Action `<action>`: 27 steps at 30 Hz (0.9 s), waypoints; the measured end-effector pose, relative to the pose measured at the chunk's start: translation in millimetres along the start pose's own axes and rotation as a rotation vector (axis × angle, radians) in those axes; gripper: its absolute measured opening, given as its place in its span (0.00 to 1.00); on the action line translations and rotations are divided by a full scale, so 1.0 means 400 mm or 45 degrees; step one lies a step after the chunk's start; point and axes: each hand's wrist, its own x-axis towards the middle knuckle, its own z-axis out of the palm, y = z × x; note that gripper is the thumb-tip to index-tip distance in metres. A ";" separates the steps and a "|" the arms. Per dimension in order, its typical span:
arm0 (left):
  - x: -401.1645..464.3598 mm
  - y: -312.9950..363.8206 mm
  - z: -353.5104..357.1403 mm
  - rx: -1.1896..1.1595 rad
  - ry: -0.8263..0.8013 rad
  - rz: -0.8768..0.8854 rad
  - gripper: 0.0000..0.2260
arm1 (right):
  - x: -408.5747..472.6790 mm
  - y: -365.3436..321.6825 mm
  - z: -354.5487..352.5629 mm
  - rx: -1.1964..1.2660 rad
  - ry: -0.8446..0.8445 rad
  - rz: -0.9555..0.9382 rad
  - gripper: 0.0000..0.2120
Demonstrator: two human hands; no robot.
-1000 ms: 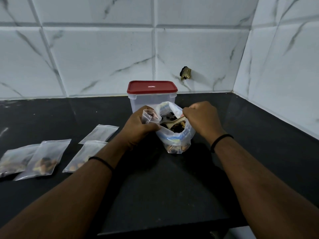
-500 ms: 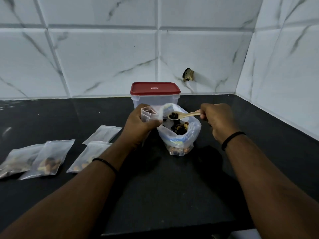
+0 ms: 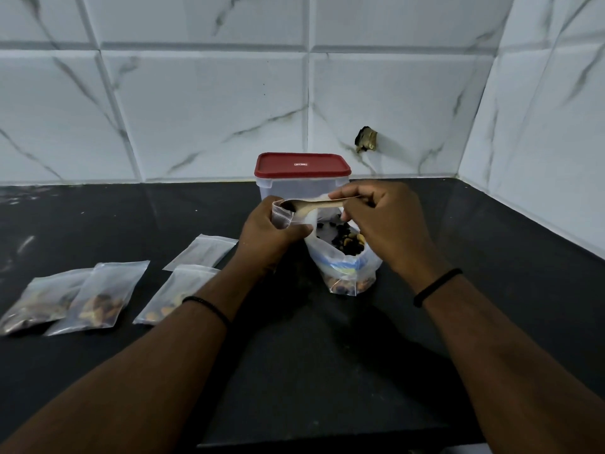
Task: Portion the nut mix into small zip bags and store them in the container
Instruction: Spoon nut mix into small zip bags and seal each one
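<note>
over the small zip bag (image 3: pixel 284 215), the right hand (image 3: pixel 384 224) tips a spoon (image 3: pixel 311 204).

Clear plastic zip bag (image 3: pixel 284 217) (crinkled), glossy countertop (image 3: pixel 491 244).

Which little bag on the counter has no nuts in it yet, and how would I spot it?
Start at the red-lidded container by the tiled wall, then look left and nearer along the black counter. Four small zip bags lie there. The empty bag is nearest the container, flat and clear, while the three filled bags show brown nuts inside.
</note>
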 end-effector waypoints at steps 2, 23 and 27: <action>0.000 0.002 -0.001 0.000 0.019 0.008 0.19 | -0.005 -0.003 -0.001 -0.046 0.024 -0.110 0.13; -0.008 0.011 0.006 0.214 -0.038 -0.057 0.20 | 0.039 0.105 -0.017 -0.476 -0.113 0.175 0.15; -0.006 0.009 0.008 0.246 -0.050 -0.068 0.19 | 0.043 0.089 -0.015 -0.491 -0.167 0.174 0.12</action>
